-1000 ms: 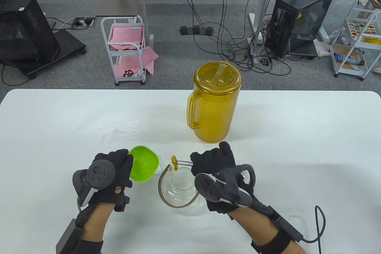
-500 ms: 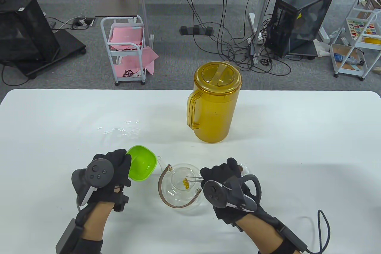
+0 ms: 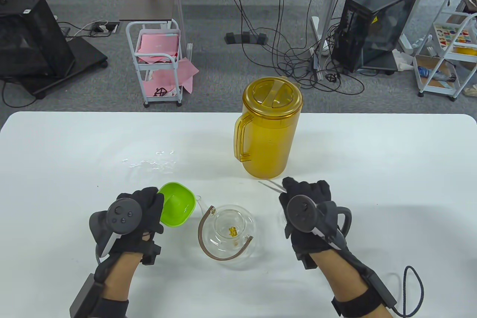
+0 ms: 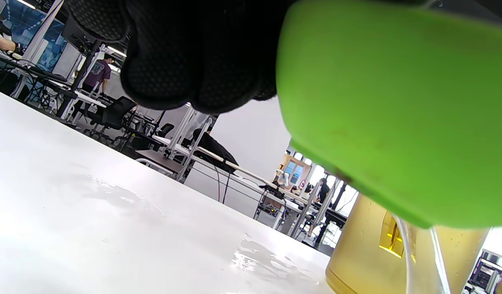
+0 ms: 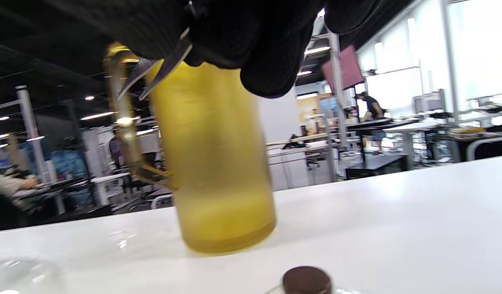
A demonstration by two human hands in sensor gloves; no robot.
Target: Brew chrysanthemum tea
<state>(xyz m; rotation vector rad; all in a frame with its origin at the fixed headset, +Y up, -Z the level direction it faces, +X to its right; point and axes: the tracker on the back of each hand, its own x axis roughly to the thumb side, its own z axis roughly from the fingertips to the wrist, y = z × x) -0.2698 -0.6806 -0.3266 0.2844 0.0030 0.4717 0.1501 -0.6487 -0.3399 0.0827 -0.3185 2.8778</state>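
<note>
From the table view, my left hand (image 3: 139, 213) grips the lime-green plastic bowl (image 3: 177, 204); right of that grip sits the clear glass teapot (image 3: 229, 236), a yellow chrysanthemum (image 3: 233, 231) inside. In the right wrist view, my right hand (image 5: 234, 36) pinches thin metal tweezers (image 5: 152, 75) before the amber plastic pitcher (image 5: 214, 163).

Grey carpet floor (image 3: 223, 72) beyond the white table (image 3: 372, 154), strewn with black cables (image 3: 294, 53). Far left, a black cabinet (image 3: 29, 38) on a dark base; beside it a white trolley (image 3: 158, 68) holding pink sheets (image 3: 156, 46). Far right, a black computer tower (image 3: 376, 27) and white shelving (image 3: 445, 57). Desks, ceiling lights and bright windows in the wrist views.
</note>
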